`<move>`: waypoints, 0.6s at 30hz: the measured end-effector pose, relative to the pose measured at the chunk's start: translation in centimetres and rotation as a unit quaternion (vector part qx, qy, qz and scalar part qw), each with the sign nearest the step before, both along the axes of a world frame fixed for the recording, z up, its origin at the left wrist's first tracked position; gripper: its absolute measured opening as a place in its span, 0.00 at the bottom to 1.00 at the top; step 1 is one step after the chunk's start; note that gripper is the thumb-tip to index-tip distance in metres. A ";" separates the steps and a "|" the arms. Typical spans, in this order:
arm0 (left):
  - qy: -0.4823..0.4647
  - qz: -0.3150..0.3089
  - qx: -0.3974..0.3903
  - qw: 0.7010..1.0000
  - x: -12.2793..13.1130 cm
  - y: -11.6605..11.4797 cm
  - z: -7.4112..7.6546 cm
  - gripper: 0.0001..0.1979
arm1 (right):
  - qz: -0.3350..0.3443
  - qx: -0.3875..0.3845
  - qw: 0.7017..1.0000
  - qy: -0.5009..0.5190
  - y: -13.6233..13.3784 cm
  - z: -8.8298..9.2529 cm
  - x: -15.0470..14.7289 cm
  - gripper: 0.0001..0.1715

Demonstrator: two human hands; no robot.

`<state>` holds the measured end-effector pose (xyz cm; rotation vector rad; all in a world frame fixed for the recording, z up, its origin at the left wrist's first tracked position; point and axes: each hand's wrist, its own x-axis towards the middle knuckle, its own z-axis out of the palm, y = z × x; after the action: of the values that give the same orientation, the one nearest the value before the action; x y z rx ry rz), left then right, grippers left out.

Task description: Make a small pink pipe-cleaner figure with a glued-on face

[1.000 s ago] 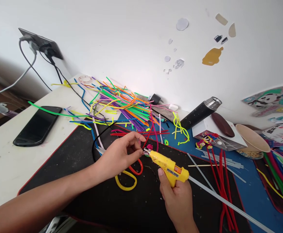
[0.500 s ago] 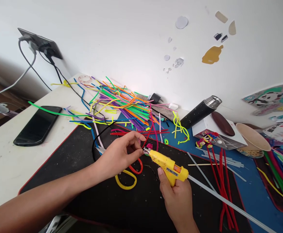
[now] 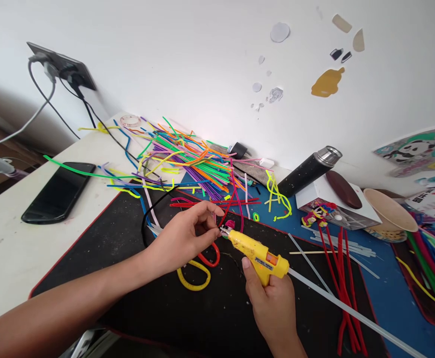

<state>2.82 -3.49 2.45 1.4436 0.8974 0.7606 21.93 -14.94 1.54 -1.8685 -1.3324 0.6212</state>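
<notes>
My right hand is wrapped round the handle of a yellow hot glue gun. A long translucent glue stick runs out of its back end toward the lower right. The gun's nozzle points left, right at the fingertips of my left hand. Thumb and fingers there are pinched together; whatever small piece they grip is mostly hidden, with thin red and pinkish strands close by. Beneath the left hand lie scissors with a yellow and a red handle loop, blades partly covered. All this is above a black mat.
Behind the hands lies a heap of coloured pipe cleaners. Red pipe cleaners lie at right, near a black flask, a white box and a paper bowl. A phone rests at left.
Almost nothing differs. Both hands and the glue gun hold nearly the same place, with only a very slight shift of the view.
</notes>
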 end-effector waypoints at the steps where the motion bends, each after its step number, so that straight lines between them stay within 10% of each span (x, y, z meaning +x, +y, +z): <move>1: 0.000 0.000 0.001 1.000 0.0 0.0 0.0 0.12 | 0.001 0.004 1.000 -0.004 0.0 0.0 0.0 0.28; 18: 0.009 -0.002 0.014 1.000 -0.1 0.1 -0.2 0.12 | 0.019 0.011 0.999 -0.045 -0.1 -0.2 0.2 0.25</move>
<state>2.71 -3.40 2.22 1.4793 0.8995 0.7610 22.15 -14.99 1.35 -1.8763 -1.4300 0.5459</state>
